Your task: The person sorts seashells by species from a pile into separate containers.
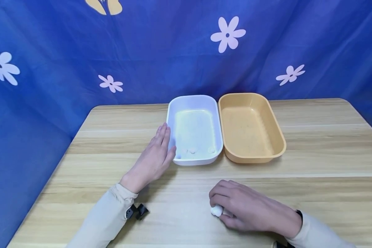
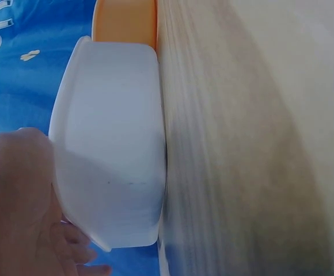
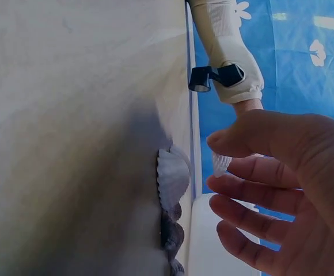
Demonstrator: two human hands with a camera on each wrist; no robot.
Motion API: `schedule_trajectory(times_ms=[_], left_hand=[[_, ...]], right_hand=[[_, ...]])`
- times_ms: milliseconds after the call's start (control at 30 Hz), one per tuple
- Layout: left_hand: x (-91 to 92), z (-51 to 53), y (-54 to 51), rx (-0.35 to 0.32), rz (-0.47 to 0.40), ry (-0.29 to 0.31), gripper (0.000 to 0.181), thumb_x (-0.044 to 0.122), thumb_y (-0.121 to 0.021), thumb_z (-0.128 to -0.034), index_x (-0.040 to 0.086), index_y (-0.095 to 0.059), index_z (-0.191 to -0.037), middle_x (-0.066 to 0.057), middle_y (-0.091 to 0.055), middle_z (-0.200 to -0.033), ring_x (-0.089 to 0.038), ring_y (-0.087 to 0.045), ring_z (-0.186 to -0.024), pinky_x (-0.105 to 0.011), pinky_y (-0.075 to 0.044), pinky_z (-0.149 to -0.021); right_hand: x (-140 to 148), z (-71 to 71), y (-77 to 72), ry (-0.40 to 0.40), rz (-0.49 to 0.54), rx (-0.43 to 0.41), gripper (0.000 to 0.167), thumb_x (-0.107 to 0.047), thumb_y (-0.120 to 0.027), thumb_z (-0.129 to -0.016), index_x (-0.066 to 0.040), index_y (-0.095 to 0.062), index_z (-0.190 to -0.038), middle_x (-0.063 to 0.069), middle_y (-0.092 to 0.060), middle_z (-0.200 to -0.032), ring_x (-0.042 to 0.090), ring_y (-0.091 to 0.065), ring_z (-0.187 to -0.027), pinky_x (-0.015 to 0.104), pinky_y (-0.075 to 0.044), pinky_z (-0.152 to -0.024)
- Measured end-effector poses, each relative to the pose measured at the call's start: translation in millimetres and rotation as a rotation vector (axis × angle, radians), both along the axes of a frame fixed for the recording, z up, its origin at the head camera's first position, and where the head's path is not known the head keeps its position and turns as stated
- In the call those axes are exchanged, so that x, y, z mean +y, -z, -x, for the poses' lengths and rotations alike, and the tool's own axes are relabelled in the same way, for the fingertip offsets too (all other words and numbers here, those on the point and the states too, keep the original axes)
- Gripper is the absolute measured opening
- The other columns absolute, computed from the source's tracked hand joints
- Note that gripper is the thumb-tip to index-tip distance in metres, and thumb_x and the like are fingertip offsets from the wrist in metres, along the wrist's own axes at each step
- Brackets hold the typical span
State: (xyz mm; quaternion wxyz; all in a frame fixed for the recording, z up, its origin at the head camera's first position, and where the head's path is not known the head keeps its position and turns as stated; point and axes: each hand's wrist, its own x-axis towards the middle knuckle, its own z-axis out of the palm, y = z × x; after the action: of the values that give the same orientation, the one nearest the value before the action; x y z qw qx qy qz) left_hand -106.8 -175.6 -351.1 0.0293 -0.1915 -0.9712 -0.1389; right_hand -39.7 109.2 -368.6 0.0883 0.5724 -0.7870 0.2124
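a light, brittle shell (image 3: 221, 164) in a fingertip pinch

we see the right hand (image 1: 246, 206) low over the near part of the table (image 1: 90, 193), its fingers curled. in the right wrist view the small white ribbed shell sits between thumb and forefinger, and we read that as a pinch. just beside that hand, a fan-shaped shell (image 3: 174, 179) stands by some darker lumps (image 3: 173, 233), perhaps more shells in shadow. from the head view we cannot tell whether the white piece under the fingers is the pinched one.

the left hand (image 1: 153, 155) has its fingers straight, laid against the left side of the white tray (image 1: 196, 162) and gripping nothing. the orange tray (image 1: 251, 160) stands right next to the white one. a few pale bits (image 1: 191, 151) lie at the white tray's near end, too faint for us to name.

we judge the shell to be very light, stiff and somewhat fragile, likeliest to chip at its thin edge. its ribs should give some grip, though its curve could roll it out of a careless pinch. we would take it by the broad faces, thumb opposite forefinger, with gentle pressure.
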Motion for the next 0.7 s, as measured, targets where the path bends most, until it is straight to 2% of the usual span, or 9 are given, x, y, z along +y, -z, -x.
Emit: schedule_trajectory(times_ms=[200,400,567,700], left_hand=[[1.5,2.5,-3.3,-0.003,0.010,0.005,0.066,0.034,-0.028,-0.1045,-0.011,-0.012,-0.149,-0.025,-0.004,-0.158,-0.035,-0.005,-0.146,-0.050,-0.017,-0.118],[1.4,4.8,-4.9,-0.001,0.012,0.019,0.064,0.029,-0.033,-0.1037,-0.010,-0.011,-0.150,-0.025,-0.004,-0.158,-0.034,-0.004,-0.147,-0.049,-0.016,-0.118],[-0.9,5.2,-3.2,-0.009,-0.001,0.014,0.064,0.029,-0.033,-0.1039,-0.010,-0.011,-0.150,-0.024,-0.003,-0.159,-0.034,-0.004,-0.147,-0.048,-0.015,-0.118],[-2.9,3.8,-2.5,-0.007,-0.005,0.015,0.065,0.031,-0.032,-0.1040,-0.011,-0.012,-0.149,-0.024,-0.003,-0.158,-0.035,-0.005,-0.147,-0.049,-0.015,-0.118]], right_hand=[[4,7.5,-5.9,0.014,0.034,-0.016,0.023,-0.014,-0.074,-0.079,-0.014,-0.062,-0.098,-0.007,-0.057,-0.101,0.008,-0.053,-0.095,0.023,-0.047,-0.083],[4,19.9,-21.5,0.058,0.113,-0.017,0.023,-0.011,-0.074,-0.078,-0.012,-0.063,-0.098,-0.004,-0.060,-0.102,0.008,-0.054,-0.093,0.024,-0.048,-0.081],[0,38.7,-36.8,0.176,0.177,-0.015,0.026,-0.012,-0.077,-0.076,-0.007,-0.066,-0.099,0.000,-0.064,-0.102,0.013,-0.058,-0.093,0.026,-0.052,-0.081],[-8,55.1,-44.7,0.317,0.161,-0.020,0.024,-0.012,-0.075,-0.078,-0.005,-0.066,-0.098,0.003,-0.065,-0.100,0.014,-0.058,-0.094,0.028,-0.053,-0.079]])
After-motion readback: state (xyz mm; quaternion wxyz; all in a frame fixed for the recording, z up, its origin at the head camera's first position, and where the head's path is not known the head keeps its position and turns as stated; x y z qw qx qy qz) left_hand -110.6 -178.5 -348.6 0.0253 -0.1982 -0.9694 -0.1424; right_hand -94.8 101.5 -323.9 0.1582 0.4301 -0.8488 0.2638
